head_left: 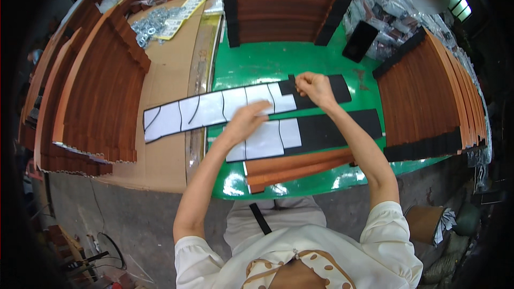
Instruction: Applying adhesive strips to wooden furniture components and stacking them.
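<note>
On green table (251, 61): white-backed black strips (321, 131)
Left hand (248, 121): outstretched across both
Right hand (317, 89): fingertips together at far strip (209, 108)

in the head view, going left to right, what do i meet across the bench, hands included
Brown wooden-looking ridged panels, left hand, right hand, black rectangular phone-like device, black-edged brown ridged panel

The left grip (248, 122) partly hides the lower white-faced strip (266, 139); the top edge crops the far brown panel (289, 8).
</note>
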Available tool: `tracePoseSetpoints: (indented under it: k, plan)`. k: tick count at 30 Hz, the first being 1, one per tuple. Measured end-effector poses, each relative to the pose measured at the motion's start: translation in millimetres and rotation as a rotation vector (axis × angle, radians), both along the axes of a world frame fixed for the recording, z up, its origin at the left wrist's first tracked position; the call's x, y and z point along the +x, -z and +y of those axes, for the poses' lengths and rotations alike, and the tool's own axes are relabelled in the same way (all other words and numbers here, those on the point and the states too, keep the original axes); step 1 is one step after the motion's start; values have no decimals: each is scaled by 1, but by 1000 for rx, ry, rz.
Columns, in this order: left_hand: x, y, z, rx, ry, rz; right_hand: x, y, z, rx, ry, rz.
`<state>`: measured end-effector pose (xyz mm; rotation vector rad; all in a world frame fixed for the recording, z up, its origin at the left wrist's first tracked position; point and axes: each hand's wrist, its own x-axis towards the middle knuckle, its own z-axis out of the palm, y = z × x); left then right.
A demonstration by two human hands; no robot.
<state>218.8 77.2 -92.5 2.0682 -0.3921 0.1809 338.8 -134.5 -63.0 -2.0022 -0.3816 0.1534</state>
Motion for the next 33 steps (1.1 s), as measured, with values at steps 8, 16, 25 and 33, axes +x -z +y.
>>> tracePoseSetpoints:
  k: [8,16,25,33]
  plan:
    - [-81,-101,-35,-111,-382,-84,-123,-56,8,-106,-212,-984]
    - [-165,-90,-51,-91,-430,-99,-200,-64,-8,-173,-453,-956]
    - [-232,-65,-50,-117,-290,-126,-252,-54,-17,-68,-615,-650]
    - [-223,-57,-32,-166,-269,-32,-242,-53,-12,-47,-560,-455]
